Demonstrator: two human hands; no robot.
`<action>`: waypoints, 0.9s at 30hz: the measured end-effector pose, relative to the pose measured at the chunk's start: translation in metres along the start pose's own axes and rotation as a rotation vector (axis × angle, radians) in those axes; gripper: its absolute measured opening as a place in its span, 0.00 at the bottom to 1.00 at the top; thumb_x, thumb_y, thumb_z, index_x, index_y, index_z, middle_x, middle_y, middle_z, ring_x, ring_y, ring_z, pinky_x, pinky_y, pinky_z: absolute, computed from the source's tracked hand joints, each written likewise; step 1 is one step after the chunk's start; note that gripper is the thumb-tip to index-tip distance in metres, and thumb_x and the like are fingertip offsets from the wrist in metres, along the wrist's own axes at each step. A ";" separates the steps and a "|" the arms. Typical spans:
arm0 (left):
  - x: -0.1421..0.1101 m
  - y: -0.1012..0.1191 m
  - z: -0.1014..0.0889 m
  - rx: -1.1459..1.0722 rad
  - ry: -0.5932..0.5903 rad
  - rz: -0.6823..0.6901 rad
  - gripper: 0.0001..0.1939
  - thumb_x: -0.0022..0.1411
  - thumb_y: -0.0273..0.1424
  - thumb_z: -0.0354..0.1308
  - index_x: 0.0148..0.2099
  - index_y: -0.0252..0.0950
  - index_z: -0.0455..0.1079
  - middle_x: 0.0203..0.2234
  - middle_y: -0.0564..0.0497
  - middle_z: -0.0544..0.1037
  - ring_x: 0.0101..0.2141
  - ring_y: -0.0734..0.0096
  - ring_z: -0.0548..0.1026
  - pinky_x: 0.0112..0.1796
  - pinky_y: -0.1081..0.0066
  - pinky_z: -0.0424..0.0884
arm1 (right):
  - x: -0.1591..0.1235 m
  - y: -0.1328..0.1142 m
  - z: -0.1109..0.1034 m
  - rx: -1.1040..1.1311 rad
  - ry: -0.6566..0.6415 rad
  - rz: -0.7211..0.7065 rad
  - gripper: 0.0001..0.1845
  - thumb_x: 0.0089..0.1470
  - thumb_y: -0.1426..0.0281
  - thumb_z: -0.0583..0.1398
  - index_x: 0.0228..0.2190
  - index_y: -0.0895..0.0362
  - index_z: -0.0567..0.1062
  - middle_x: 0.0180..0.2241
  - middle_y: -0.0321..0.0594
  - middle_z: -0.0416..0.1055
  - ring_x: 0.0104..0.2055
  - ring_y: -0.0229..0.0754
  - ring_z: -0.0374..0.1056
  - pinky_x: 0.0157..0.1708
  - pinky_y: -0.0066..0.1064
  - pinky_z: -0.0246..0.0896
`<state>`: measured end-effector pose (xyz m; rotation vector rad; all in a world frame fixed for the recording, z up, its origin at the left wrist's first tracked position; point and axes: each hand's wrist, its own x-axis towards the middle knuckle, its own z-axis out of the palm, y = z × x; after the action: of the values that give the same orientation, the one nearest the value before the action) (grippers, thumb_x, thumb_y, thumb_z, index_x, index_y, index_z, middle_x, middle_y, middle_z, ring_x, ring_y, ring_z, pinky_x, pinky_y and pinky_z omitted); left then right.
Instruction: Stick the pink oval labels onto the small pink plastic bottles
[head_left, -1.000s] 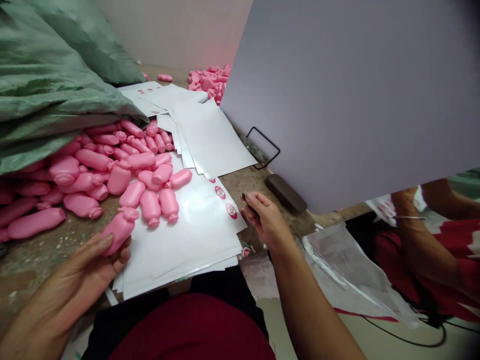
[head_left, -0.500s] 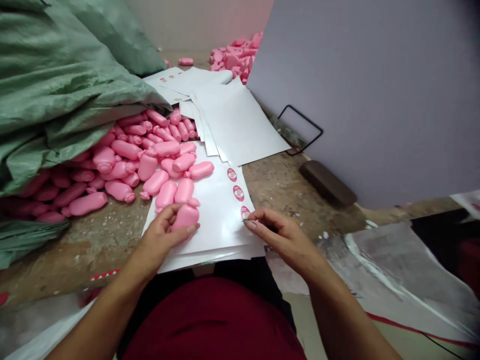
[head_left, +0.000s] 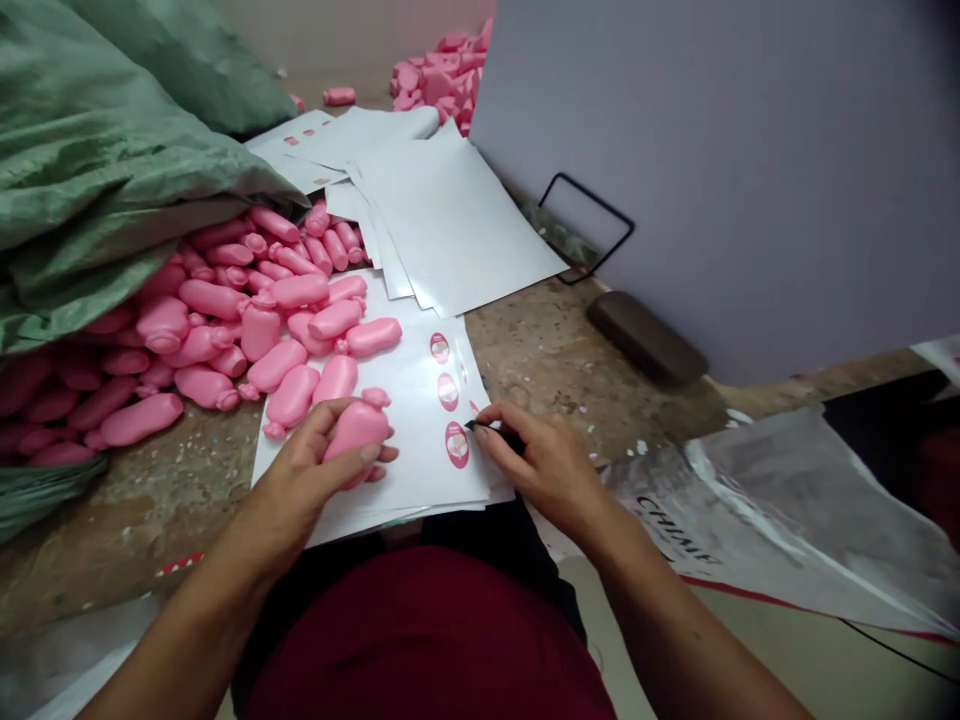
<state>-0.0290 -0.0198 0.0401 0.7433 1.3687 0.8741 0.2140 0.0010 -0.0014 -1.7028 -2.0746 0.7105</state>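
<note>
My left hand (head_left: pixel 322 455) is closed round a small pink plastic bottle (head_left: pixel 360 430), its knobbed neck pointing up and away from me. My right hand (head_left: pixel 536 455) pinches a thin black pointed tool (head_left: pixel 510 436); its exact kind is unclear. The tool's tip is at the right edge of the nearest oval sticker (head_left: pixel 457 445), pink with a pale middle. Two more oval stickers (head_left: pixel 448 392) line up beyond it on a glossy white sheet (head_left: pixel 409 465). Several loose bottles (head_left: pixel 292 395) lie on the sheet's left part.
Left, a heap of pink bottles (head_left: pixel 214 300) spills from a green woven sack (head_left: pixel 150 190). White sheets (head_left: pixel 465 230) overlap farther back. On the right are a dark brown case (head_left: pixel 646 338), a black wire frame (head_left: pixel 631 228) and a large grey panel (head_left: pixel 712 180). The worktable (head_left: pixel 540 350) is worn.
The view has shifted, so the bench items sit farther left and higher. My left hand has turned the bottle, bringing its neck and side into view. My right hand keeps its pinch beside the nearest sticker.
</note>
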 end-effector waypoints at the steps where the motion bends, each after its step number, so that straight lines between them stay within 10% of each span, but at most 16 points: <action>1: 0.004 0.002 0.010 -0.078 -0.055 -0.030 0.26 0.51 0.37 0.71 0.50 0.37 0.69 0.39 0.48 0.79 0.40 0.63 0.79 0.43 0.65 0.73 | -0.001 0.001 0.003 -0.052 0.014 -0.026 0.11 0.60 0.64 0.56 0.37 0.55 0.77 0.23 0.36 0.73 0.25 0.41 0.64 0.33 0.35 0.50; 9: 0.044 -0.014 0.064 -0.315 -0.073 0.019 0.17 0.58 0.31 0.64 0.48 0.35 0.65 0.44 0.43 0.80 0.48 0.61 0.78 0.56 0.58 0.67 | -0.007 0.002 0.014 -0.215 0.150 -0.195 0.09 0.63 0.69 0.55 0.35 0.56 0.76 0.29 0.36 0.79 0.25 0.39 0.64 0.36 0.36 0.43; 27: 0.050 -0.019 0.060 -0.249 -0.087 0.025 0.16 0.60 0.31 0.63 0.49 0.35 0.66 0.44 0.45 0.80 0.49 0.62 0.76 0.54 0.60 0.67 | -0.001 0.005 0.014 -0.079 0.128 -0.138 0.09 0.61 0.68 0.55 0.34 0.53 0.76 0.26 0.35 0.78 0.24 0.39 0.64 0.35 0.34 0.46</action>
<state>0.0325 0.0169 0.0030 0.5993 1.1502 0.9994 0.2103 -0.0013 -0.0152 -1.5824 -2.1314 0.4709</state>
